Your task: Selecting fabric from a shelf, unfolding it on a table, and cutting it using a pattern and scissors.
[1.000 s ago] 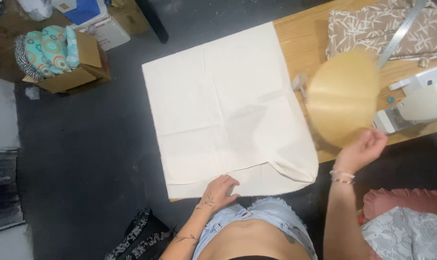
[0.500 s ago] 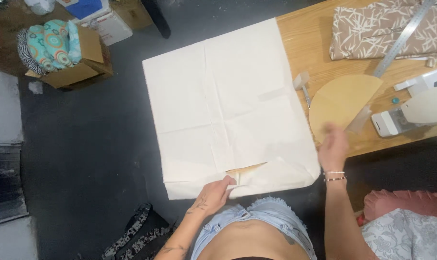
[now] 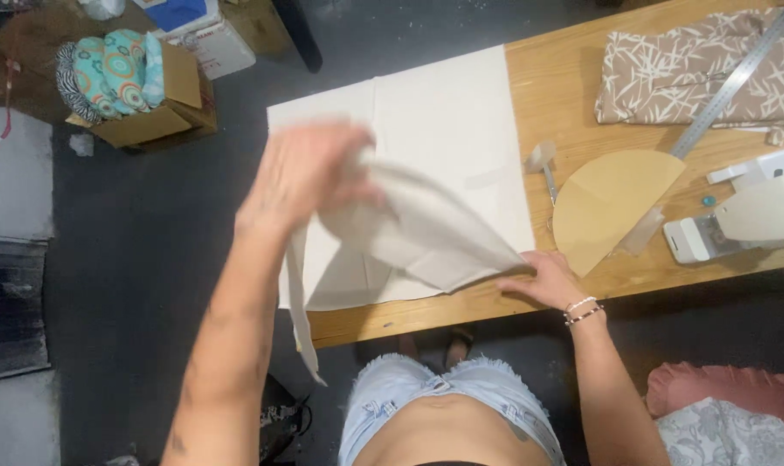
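Left hand (image 3: 310, 177) raised above the table, blurred, fingers closed on a lifted corner of the cream fabric (image 3: 443, 147). The gripped part rises off the surface in a loose fold (image 3: 426, 229) that runs down and across toward the right hand. A narrow strip of the same cloth (image 3: 301, 319) hangs below the left wrist, over the near table edge.

Right hand (image 3: 543, 278) lies low on the wooden table (image 3: 564, 95), palm down, fingers spread narrow and pressing the far tip of the fold where it meets the tabletop. Beaded bracelets on that wrist. Whether it pinches the cloth or only pins it, cannot tell.

The rest of the fabric lies flat beyond both hands, covering the table end, creases showing.

Just beyond the right hand: a tan half-round paper pattern (image 3: 612, 203), flat on the wood. Past that, a white sewing machine (image 3: 746, 216), a metal ruler (image 3: 733, 82) lying slantwise, and folded brown leaf-print cloth (image 3: 694, 73).

Well off beyond the left hand, on the dark floor: an open cardboard box (image 3: 150, 116) with teal patterned fabric rolls in it.
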